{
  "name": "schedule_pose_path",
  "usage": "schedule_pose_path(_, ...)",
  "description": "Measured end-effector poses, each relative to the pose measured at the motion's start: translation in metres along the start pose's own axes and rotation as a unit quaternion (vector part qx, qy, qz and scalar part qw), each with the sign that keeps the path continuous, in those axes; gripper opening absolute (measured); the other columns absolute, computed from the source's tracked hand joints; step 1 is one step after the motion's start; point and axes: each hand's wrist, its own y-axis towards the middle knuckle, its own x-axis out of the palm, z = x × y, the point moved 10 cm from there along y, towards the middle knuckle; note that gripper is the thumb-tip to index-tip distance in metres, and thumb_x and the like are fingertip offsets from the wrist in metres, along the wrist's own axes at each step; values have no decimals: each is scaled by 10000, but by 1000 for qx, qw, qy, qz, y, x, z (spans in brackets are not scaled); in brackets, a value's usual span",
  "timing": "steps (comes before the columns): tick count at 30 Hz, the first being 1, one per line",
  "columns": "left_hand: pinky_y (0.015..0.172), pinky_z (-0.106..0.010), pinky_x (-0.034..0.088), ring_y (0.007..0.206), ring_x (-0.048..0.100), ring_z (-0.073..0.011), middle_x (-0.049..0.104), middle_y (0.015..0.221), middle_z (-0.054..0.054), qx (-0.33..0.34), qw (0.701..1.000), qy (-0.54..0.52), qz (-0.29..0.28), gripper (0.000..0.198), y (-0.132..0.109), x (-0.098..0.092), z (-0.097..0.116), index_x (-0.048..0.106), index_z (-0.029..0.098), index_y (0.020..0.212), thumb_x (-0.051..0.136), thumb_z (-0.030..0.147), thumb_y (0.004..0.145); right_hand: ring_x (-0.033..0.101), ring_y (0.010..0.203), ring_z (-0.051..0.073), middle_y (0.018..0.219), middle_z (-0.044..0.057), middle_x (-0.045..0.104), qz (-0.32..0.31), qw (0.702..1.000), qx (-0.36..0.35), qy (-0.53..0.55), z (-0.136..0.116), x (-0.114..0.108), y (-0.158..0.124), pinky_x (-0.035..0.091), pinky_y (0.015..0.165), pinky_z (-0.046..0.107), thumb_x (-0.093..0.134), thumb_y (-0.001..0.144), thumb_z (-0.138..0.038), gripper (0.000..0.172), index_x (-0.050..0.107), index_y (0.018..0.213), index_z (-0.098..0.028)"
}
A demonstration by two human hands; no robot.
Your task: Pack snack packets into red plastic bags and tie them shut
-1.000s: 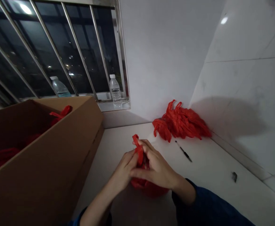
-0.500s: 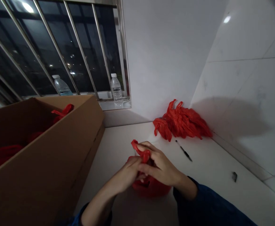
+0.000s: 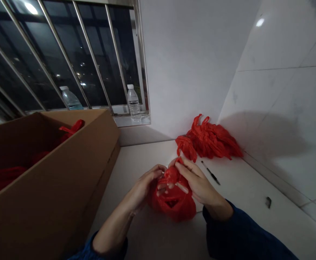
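Observation:
A red plastic bag (image 3: 181,212) rests on the white surface in front of me, with its top gathered into a bunched knot or twist. My left hand (image 3: 149,186) curls round the left side of that gathered top, its fingertips showing among the red folds. From the other side, my right hand (image 3: 197,180) pinches a red end of the bag between thumb and fingers. Some fingers of both hands are hidden behind the plastic. What the bag contains cannot be made out.
A big cardboard box (image 3: 92,144) holding red bags stands left. Crumpled red plastic bags (image 3: 212,139) lie by the wall, near a black pen (image 3: 212,174) and a small dark object (image 3: 268,202). Bottles (image 3: 133,103) stand by the barred window.
My hands have spread apart from their overlapping hold, the right one moving right with a red end. More of the bag's top and body shows between them.

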Motion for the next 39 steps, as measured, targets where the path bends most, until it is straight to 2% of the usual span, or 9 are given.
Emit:
schedule_pose_path(4, 591, -193, 357, 561, 443, -86, 502, 632, 59, 63, 996, 34, 58, 274, -1, -11, 16, 539, 215, 1090, 587, 418, 913, 598, 816, 137, 907, 29, 599, -50, 949, -106, -293, -30, 3, -5, 490, 734, 268, 651, 883, -264, 137, 661, 771, -185)
schedule_pose_path(7, 646, -208, 413, 621, 536, -103, 607, 700, 23, 81, 993, 70, 41, 322, -4, -2, 22, 549, 198, 1137, 615, 413, 906, 608, 910, 168, 1055, 50, 569, 4, 885, -178, -431, -40, -1, -10, 497, 761, 302, 592, 850, -94, 150, 684, 829, -211)
schedule_pose_path(10, 670, -249, 460, 621, 613, -137, 685, 745, -16, 60, 996, 68, 21, 383, -3, 3, 16, 530, 201, 1244, 540, 439, 944, 622, 928, 173, 1023, 40, 588, 62, 860, -222, -456, -44, -3, -14, 509, 802, 321, 570, 844, -44, 230, 675, 921, -232)
schedule_pose_path(14, 682, -280, 486, 582, 643, -157, 713, 707, -28, 43, 997, 59, 24, 411, -2, 0, 11, 588, 176, 1271, 529, 426, 950, 637, 905, 161, 973, 22, 619, 78, 856, -250, -445, -50, 1, -17, 518, 815, 310, 636, 847, -80, 159, 650, 921, -221)
schedule_pose_path(21, 833, -262, 490, 841, 669, -168, 740, 951, -87, 64, 987, -115, 93, 272, -1, -17, 17, 719, 126, 1099, 674, 271, 873, 631, 1024, 199, 1146, 49, 663, -45, 852, -238, -465, -64, 5, -25, 509, 891, 373, 686, 873, -216, 63, 736, 886, -251)
schedule_pose_path(27, 772, -214, 530, 808, 665, -126, 709, 901, -88, 21, 942, -291, 162, 268, 7, -49, 6, 698, 85, 1104, 488, 109, 941, 659, 875, 194, 986, 54, 718, -132, 863, -169, -458, -70, 2, -38, 541, 760, 355, 698, 870, -276, 84, 763, 820, -257)
schedule_pose_path(33, 693, -198, 555, 724, 667, -108, 697, 838, -77, 8, 929, -306, 206, 309, 17, -80, -3, 661, 77, 1136, 452, 21, 914, 690, 809, 177, 905, 21, 745, -190, 883, -63, -425, -60, -9, -46, 560, 723, 308, 726, 844, -291, 46, 766, 864, -284)
schedule_pose_path(36, 675, -185, 541, 687, 651, -93, 695, 803, -60, 35, 927, -290, 234, 294, 17, -89, 1, 693, 100, 1077, 457, 42, 912, 675, 730, 167, 827, 12, 739, -174, 892, -40, -415, -56, -19, -42, 534, 649, 283, 730, 837, -318, 59, 755, 814, -270)
schedule_pose_path(39, 723, -188, 512, 830, 654, -113, 727, 974, -74, 138, 941, -191, 241, 222, 1, -83, 26, 741, 126, 999, 540, 166, 916, 612, 623, 139, 734, 6, 700, -68, 916, -51, -393, -52, -31, -27, 475, 555, 255, 695, 861, -371, 155, 731, 794, -236)
